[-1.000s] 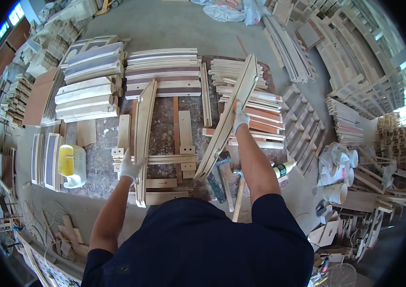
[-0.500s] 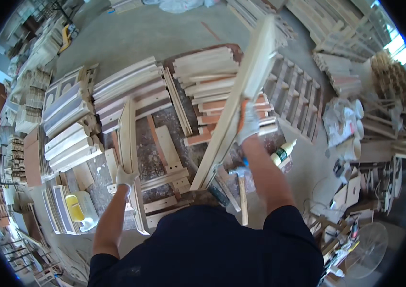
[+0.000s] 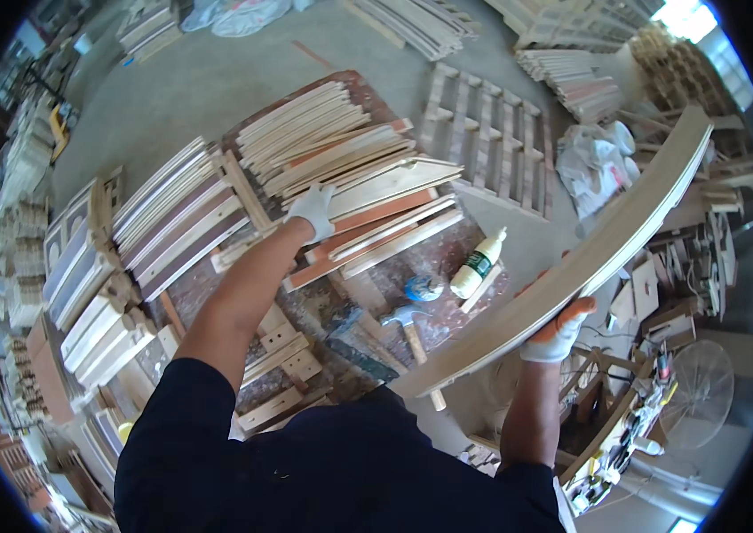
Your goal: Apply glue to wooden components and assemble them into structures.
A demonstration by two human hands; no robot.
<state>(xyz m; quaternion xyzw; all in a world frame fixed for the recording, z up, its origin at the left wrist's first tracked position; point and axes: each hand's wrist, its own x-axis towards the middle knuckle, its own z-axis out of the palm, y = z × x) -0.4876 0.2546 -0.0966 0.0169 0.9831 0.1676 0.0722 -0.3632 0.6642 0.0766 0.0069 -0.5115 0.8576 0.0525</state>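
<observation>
My right hand [image 3: 558, 332], in a white glove with orange on the fingers, grips a long pale wooden board [image 3: 572, 249] from below, near its middle. The board slants up to the far right, off the table. My left hand [image 3: 313, 213], also gloved, is closed over the near left end of a pale wooden rail [image 3: 394, 188] with an angled far end. That rail lies on a pile of wooden strips [image 3: 305, 129]. Below the pile, a claw hammer [image 3: 414, 342] rests on the stained table [image 3: 368, 302]. A white bottle with a green label [image 3: 476, 265] lies beside a blue round object [image 3: 424, 287].
Stacks of wooden parts [image 3: 177, 218] line the table's left side. Beyond its right edge lies a slatted wooden pallet [image 3: 487, 138] on the floor. Plastic-wrapped goods [image 3: 594, 169] stand farther right, with a round fan [image 3: 696, 391] at the lower right.
My left hand has carried its rail from the left onto the pile. My right hand has swung the long board right and lower, away from the pile. The view has turned right.
</observation>
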